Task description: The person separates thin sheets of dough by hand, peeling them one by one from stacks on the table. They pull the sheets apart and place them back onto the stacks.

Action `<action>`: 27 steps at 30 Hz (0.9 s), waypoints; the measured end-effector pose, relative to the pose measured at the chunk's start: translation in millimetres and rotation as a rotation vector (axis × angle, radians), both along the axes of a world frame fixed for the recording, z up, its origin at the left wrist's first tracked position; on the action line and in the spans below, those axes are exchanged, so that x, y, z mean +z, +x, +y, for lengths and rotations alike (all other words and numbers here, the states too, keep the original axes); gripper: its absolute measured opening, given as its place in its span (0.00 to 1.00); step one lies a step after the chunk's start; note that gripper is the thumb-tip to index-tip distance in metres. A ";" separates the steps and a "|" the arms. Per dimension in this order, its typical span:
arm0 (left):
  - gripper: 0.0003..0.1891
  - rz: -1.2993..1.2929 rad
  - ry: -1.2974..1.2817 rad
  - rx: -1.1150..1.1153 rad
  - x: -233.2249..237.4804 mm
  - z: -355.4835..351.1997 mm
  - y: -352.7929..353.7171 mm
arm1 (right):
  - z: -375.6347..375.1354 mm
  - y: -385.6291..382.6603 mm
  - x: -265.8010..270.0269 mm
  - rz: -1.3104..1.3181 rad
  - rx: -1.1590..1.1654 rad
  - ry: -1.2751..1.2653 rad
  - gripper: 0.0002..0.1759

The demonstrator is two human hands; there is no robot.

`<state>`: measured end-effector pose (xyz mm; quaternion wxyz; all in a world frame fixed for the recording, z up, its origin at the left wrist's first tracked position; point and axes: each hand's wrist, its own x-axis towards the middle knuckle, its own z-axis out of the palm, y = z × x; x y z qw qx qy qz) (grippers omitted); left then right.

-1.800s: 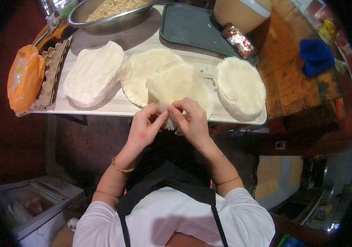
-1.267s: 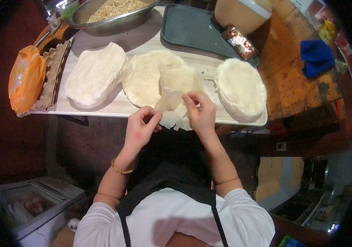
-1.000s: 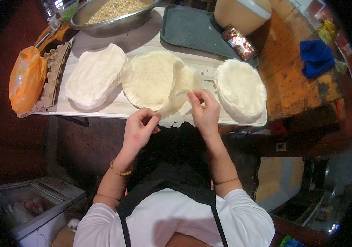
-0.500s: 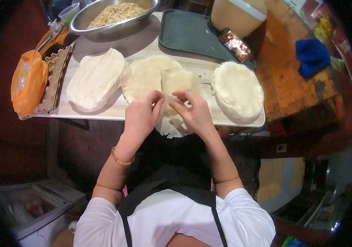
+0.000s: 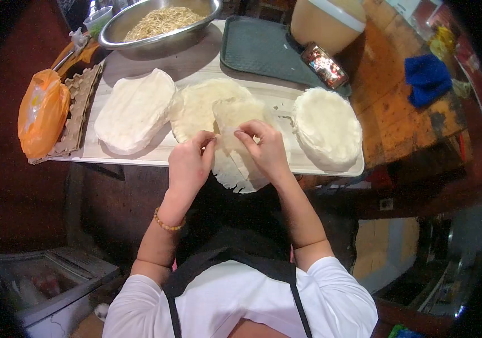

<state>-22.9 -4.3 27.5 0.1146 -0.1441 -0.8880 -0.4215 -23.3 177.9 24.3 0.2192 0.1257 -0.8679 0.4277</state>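
Observation:
My left hand (image 5: 189,163) and my right hand (image 5: 265,151) pinch the edge of a thin, pale round wrapper sheet (image 5: 235,169) that hangs over the near edge of the white board (image 5: 139,153). The fingertips of both hands are close together at the sheet's upper edge. Behind them lies a flat stack of the same wrappers (image 5: 204,104). A thicker white stack (image 5: 135,110) sits to the left and another round stack (image 5: 326,127) to the right.
A metal bowl of noodles (image 5: 159,21) and a dark green tray (image 5: 263,48) stand at the back. A phone (image 5: 323,65) leans by a tan bucket (image 5: 331,19). At left lie an orange bag (image 5: 41,115) and an egg carton (image 5: 77,107); a blue cloth (image 5: 428,79) at right.
My hands pulled a sheet apart sideways, then came back together. Both now pinch the top edge of a wrapper, which hangs lower over the board's front edge.

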 end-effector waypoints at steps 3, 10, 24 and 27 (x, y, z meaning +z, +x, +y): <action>0.09 0.000 -0.004 0.012 -1.6 -1.7 -2.1 | 1.0 -0.6 1.7 -0.004 -0.029 -0.024 0.08; 0.14 -0.046 0.092 -0.041 2.2 0.4 -9.2 | 2.8 -1.8 8.6 -0.125 0.085 -0.087 0.10; 0.09 0.259 -0.089 -0.039 -12.5 4.5 -24.3 | -5.1 -9.1 2.3 -0.177 0.107 -0.043 0.11; 0.08 0.345 -0.159 -0.018 -13.5 4.1 -23.3 | -7.1 -8.9 2.2 -0.145 0.103 -0.041 0.11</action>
